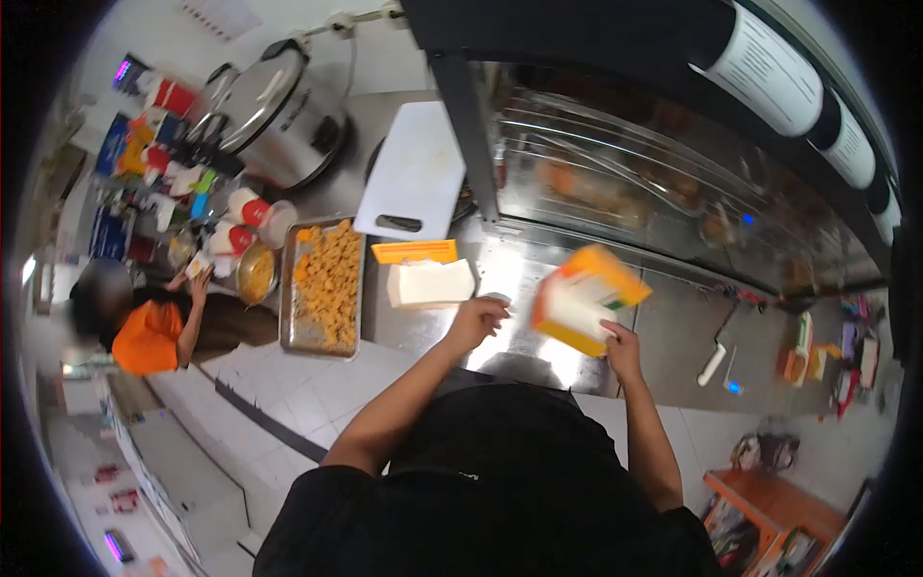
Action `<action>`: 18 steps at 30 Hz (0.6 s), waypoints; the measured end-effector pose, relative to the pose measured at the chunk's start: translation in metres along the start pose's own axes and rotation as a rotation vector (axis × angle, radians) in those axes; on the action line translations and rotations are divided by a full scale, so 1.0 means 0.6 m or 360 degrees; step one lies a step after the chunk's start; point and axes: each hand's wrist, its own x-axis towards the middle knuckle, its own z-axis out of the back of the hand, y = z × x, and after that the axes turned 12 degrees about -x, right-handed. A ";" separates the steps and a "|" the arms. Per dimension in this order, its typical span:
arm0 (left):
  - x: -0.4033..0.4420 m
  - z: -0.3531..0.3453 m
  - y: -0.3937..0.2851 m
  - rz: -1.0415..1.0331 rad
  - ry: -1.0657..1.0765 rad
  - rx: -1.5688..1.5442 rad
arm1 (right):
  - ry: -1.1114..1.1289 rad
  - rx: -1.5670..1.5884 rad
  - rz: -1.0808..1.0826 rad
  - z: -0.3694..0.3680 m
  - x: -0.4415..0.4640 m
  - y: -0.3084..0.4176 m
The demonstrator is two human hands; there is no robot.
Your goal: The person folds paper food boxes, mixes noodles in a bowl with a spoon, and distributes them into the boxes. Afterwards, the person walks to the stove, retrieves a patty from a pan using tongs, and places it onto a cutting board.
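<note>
In the head view my right hand (623, 350) grips the lower right edge of a yellow, orange and white cardboard food box (583, 306), which is tilted above the steel counter and smeared by motion. My left hand (478, 325) is over the counter's front part, its fingers loosely bent and apart, with nothing visible in them. Just beyond it lies another box (431, 285), its white inside showing and its orange flap raised. To the left of that box, a metal tray (361, 322) holds many golden fried pieces (327, 288).
A white cutting board (415, 168) lies behind the open box, near a large steel cooker (288, 120). A glass display case (615, 173) borders the counter's back. On the left, a co-worker in an orange top (149, 337) handles something beside a metal bowl (257, 272).
</note>
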 end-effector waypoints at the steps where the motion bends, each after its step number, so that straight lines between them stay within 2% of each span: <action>1: -0.002 -0.002 0.001 -0.0258 0.0071 0.0026 | -0.0028 -0.0248 0.0109 0.004 0.003 0.026; 2: 0.001 -0.009 0.002 -0.0608 0.0028 0.0255 | -0.0063 -0.0492 0.0225 0.023 0.001 0.051; 3: -0.011 -0.031 -0.035 -0.0167 -0.0099 -0.0148 | -0.0115 -0.0730 0.0343 0.036 0.000 0.088; 5: -0.022 -0.056 -0.077 0.0088 -0.0335 -0.0478 | -0.0098 -0.0861 0.0369 0.035 0.002 0.138; 8: -0.035 -0.046 -0.116 -0.0104 -0.0469 0.0271 | -0.0152 -0.0963 0.0407 0.007 0.021 0.147; 11: -0.077 0.030 -0.117 -0.0206 -0.0777 0.0309 | -0.0194 -0.0990 0.0342 0.000 0.040 0.149; 12: -0.086 0.068 -0.108 -0.0471 -0.1088 0.0238 | -0.0225 -0.1016 0.0344 0.006 0.048 0.135; 13: -0.106 0.122 -0.099 -0.0351 -0.1377 0.0438 | -0.0258 -0.1042 0.0343 0.005 0.055 0.126; 14: -0.121 0.180 -0.089 -0.0505 -0.1757 0.0255 | -0.0332 -0.1103 0.0366 0.004 0.056 0.132; 16: -0.178 0.337 -0.059 -0.0740 -0.2296 0.0262 | -0.0492 -0.1225 0.0402 0.011 0.050 0.164; 17: -0.216 0.403 -0.063 -0.0472 -0.2668 0.0328 | -0.0636 -0.1282 0.0434 0.006 0.043 0.184; 18: -0.262 0.516 0.007 -0.0333 -0.2871 -0.0062 | -0.0784 -0.1339 0.0462 -0.002 0.033 0.205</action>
